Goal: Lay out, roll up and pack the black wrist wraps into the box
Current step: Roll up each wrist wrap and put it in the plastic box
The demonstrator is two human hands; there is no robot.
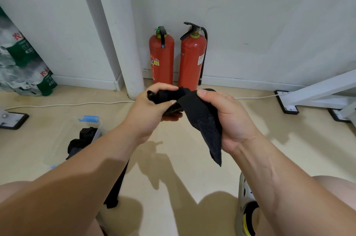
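Note:
I hold one black wrist wrap [202, 120] in the air above the floor with both hands. My left hand [152, 108] grips its rolled end, and a small loop sticks out past the knuckles. My right hand [229, 120] pinches the flat strap with the thumb on top; the free tail hangs down to about wrist level. Another black wrap [115, 187] lies stretched on the floor under my left forearm. The clear plastic box [96, 131] with a blue clip stands at the left, with rolled black wraps [84, 137] in it, partly hidden by my arm.
Two red fire extinguishers [177, 58] stand against the wall beside a white pipe [125, 43]. A white cable [77, 104] runs along the floor. Packs of bottled water [23, 66] sit at the far left, white frame legs [308, 97] at the right, a shoe [246, 214] by my right knee.

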